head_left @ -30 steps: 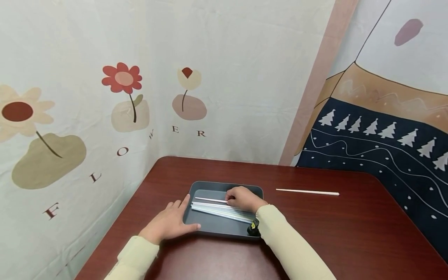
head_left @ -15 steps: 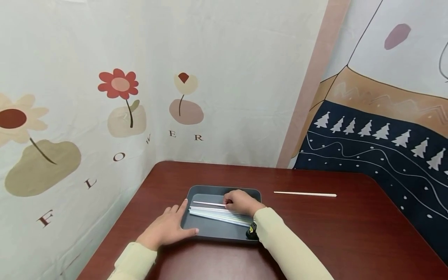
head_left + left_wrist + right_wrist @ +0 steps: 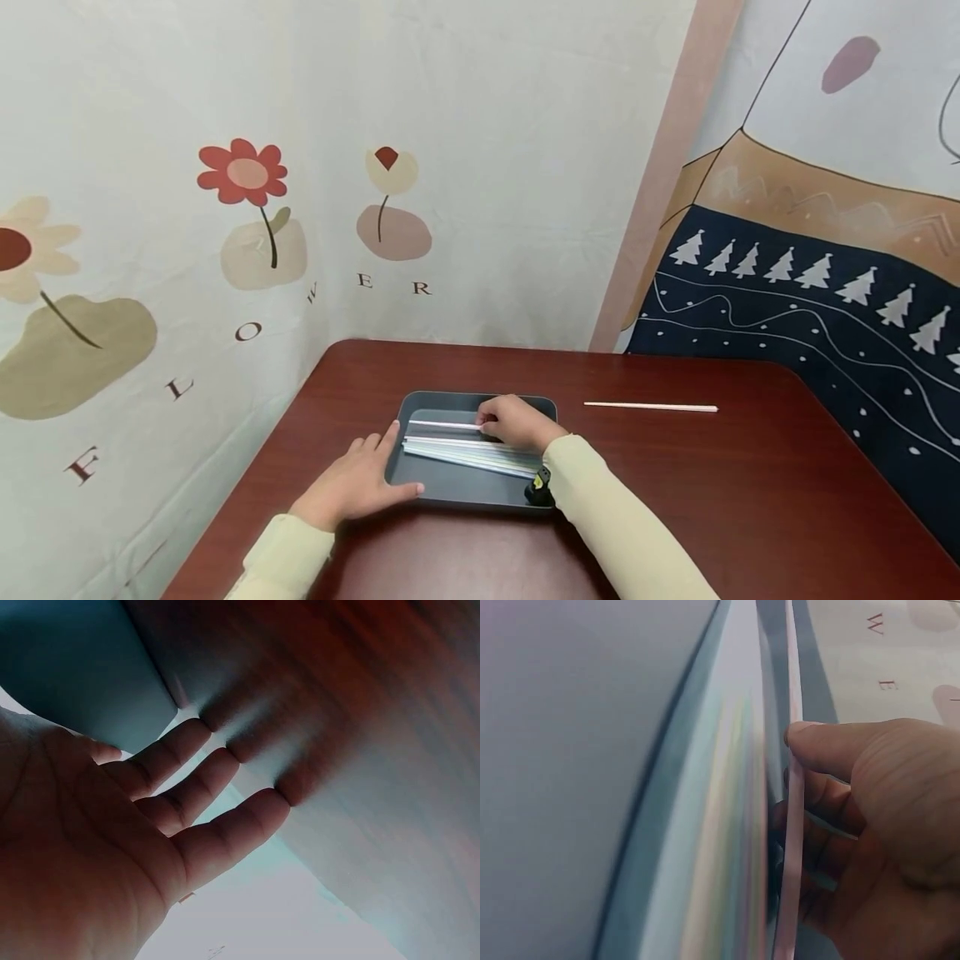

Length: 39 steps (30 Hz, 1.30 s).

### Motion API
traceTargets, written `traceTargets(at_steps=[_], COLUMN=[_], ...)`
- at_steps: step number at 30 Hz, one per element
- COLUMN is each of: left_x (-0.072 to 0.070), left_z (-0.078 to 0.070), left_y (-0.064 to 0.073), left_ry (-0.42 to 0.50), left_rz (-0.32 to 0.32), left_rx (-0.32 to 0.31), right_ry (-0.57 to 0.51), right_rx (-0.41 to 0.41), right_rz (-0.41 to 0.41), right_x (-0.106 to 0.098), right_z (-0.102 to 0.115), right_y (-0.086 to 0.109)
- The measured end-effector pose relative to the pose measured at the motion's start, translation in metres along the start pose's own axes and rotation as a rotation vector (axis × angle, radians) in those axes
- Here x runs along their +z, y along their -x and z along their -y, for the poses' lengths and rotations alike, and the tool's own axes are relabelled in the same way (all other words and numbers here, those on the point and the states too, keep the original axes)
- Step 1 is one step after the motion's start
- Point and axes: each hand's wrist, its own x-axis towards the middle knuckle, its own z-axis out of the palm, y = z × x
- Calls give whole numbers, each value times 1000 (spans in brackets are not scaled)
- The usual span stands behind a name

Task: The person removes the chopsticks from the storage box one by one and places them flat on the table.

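In the head view my right hand (image 3: 517,421) reaches into a dark grey tray (image 3: 472,496). Its thumb and fingers pinch a pale pink chopstick (image 3: 792,817), which points left toward the tray's left wall. Several pastel chopsticks (image 3: 465,457) lie fanned out side by side in the tray, just in front of the held one; my right wrist hides their right ends. At the tray's left side my left hand (image 3: 356,483) is spread, fingers straight and thumb along the front corner. The left wrist view shows its fingers (image 3: 232,832) extended beside the tray's corner.
Another pale chopstick (image 3: 651,407) lies alone on the reddish-brown table (image 3: 750,500), right of the tray. A small black and yellow object (image 3: 538,487) shows by my right cuff. A printed cloth wall (image 3: 487,208) stands behind and to the left of the table.
The head view has shifted slightly. My right hand keeps its pinch on the pink chopstick in nearly the same place, and my left hand stays at the tray's left side.
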Motion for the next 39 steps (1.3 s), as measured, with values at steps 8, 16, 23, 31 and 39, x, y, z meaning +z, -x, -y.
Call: traceTargets(at_steps=[8,16,23,31,39], left_x=[-2,-1,0,0,0], left_z=[-1,0,0,1,0], left_y=[0,1,1,0,1], left_ry=[-7,-2,-1,-5,-2], left_rz=[-11,-2,-2,-3,-11], left_rx=[6,0,0,1,2], right_ry=[14,80,128,117,70], right_rx=[-21,-64,-72,18,65], right_rz=[-32,-36,-65,-116,-156], right_x=[-16,-29,-47,-68,-87], right_z=[10,15,16,10,-11], right_y=[2,5,13,34,60])
